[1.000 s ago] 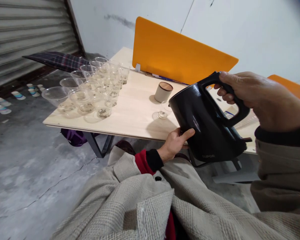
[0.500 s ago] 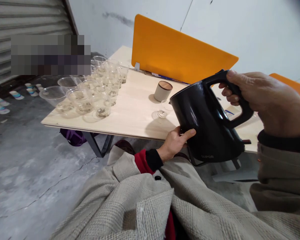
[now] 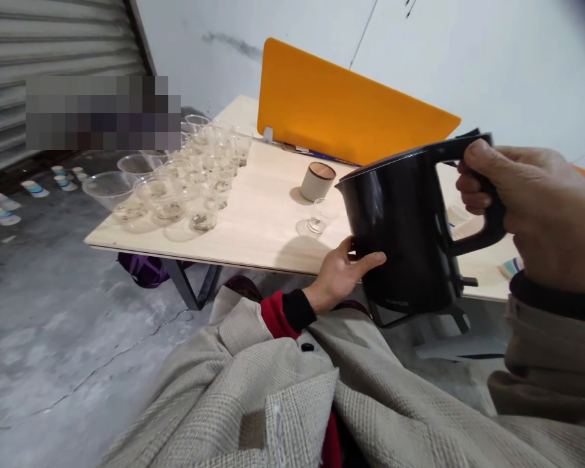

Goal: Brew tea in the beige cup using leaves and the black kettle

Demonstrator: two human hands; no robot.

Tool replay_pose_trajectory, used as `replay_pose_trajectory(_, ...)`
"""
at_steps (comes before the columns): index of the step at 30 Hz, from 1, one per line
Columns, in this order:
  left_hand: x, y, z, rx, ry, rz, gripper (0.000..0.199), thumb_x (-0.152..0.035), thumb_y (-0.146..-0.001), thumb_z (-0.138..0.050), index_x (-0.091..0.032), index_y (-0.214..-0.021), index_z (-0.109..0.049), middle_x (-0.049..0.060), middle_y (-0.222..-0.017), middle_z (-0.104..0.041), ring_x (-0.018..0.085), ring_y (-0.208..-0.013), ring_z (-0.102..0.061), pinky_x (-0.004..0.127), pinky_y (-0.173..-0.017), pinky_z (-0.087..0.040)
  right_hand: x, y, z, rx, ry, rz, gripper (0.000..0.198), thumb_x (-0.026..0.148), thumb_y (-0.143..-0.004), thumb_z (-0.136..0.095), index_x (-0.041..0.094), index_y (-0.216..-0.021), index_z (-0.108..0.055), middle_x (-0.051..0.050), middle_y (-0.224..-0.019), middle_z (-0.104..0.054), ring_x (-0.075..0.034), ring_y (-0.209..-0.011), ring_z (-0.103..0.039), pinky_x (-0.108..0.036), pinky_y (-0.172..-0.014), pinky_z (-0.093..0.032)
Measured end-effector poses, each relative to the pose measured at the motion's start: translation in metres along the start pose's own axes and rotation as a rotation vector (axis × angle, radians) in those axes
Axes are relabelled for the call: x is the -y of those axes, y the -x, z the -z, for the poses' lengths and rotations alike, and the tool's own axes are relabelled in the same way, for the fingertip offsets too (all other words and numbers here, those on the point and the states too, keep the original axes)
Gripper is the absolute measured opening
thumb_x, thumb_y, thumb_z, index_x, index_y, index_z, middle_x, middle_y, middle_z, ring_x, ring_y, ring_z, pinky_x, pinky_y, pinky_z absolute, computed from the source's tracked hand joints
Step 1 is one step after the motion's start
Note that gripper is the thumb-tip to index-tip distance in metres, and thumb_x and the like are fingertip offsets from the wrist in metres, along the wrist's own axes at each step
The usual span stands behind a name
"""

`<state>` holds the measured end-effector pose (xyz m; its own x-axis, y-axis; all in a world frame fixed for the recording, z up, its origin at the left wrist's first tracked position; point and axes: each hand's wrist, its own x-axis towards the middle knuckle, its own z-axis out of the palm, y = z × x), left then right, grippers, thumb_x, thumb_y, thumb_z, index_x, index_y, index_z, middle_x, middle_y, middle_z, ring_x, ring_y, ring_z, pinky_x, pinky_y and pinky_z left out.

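While right hand is grasping black kettle by handle, left hand, nearer clear cup, is clasping body; spout is facing that cup.

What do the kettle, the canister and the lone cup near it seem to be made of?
Kettle: glossy black, plastic or coated metal; bright reflections show the shine, not which.
Canister: matte grey, perhaps ceramic, without sharp highlights; its lid looks wooden from the brown colour.
Lone cup: probably clear plastic; the table shows through, though glass is possible.
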<state>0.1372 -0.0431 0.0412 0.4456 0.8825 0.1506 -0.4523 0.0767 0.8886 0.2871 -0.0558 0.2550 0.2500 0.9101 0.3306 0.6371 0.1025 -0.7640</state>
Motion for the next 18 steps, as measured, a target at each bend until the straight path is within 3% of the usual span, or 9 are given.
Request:
replay_pose_trajectory(4,-0.005,-0.007,0.013,-0.069,-0.060,-0.063,0.065,-0.054,-0.089,-0.082,-0.019,-0.142,-0.065,0.016,-0.141,-0.073,0.031,-0.123,-0.071,0.047,-0.106,-0.058,-0.010,-0.003,0.002,-0.171,-0.068,0.026,0.046,0.053,-0.086,-0.087,0.028,-0.064,-0.054,0.000,-0.061,-0.041,-0.013,-0.051,-0.037,-0.033,-0.040,-0.022)
replay_pose_trajectory(7,-0.008,-0.005,0.032,-0.171,-0.142,-0.129,0.070,-0.052,-0.089,-0.082,-0.019,-0.148,-0.063,0.019,-0.150,-0.067,0.033,-0.138,-0.065,0.048,-0.112,-0.054,-0.020,-0.008,0.004,-0.266,-0.054,0.103,0.042,0.052,-0.091,-0.080,0.031,-0.065,-0.054,-0.003,-0.063,-0.041,-0.019,-0.054,-0.042,-0.038,-0.043,-0.033)
replay_pose_trajectory(12,-0.016,0.000,0.079,-0.302,-0.370,-0.322,0.067,-0.065,-0.096,-0.070,-0.018,-0.144,-0.066,0.017,-0.149,-0.069,0.032,-0.134,-0.067,0.046,-0.111,-0.057,-0.053,-0.045,0.012,-0.397,-0.090,0.190,0.027,0.054,-0.096,-0.071,0.034,-0.082,-0.058,-0.004,-0.067,-0.041,-0.026,-0.067,-0.057,-0.041,-0.050,-0.047)
replay_pose_trajectory(15,-0.019,0.000,0.108,-0.442,-0.555,-0.394,0.073,-0.072,-0.098,-0.062,-0.014,-0.143,-0.066,0.021,-0.148,-0.068,0.033,-0.133,-0.068,0.049,-0.115,-0.054,-0.076,-0.081,0.008,-0.452,-0.117,0.234,0.026,0.056,-0.101,-0.062,0.034,-0.089,-0.053,-0.001,-0.065,-0.041,-0.023,-0.064,-0.054,-0.037,-0.051,-0.044)
replay_pose_trajectory(18,-0.017,-0.001,0.130,-0.514,-0.681,-0.411,0.080,-0.078,-0.098,-0.057,-0.013,-0.144,-0.065,0.022,-0.147,-0.069,0.034,-0.134,-0.067,0.052,-0.117,-0.053,-0.095,-0.117,-0.008,-0.580,-0.182,0.268,0.027,0.048,-0.104,-0.058,0.032,-0.088,-0.044,0.006,-0.061,-0.033,-0.016,-0.051,-0.038,-0.033,-0.049,-0.031)
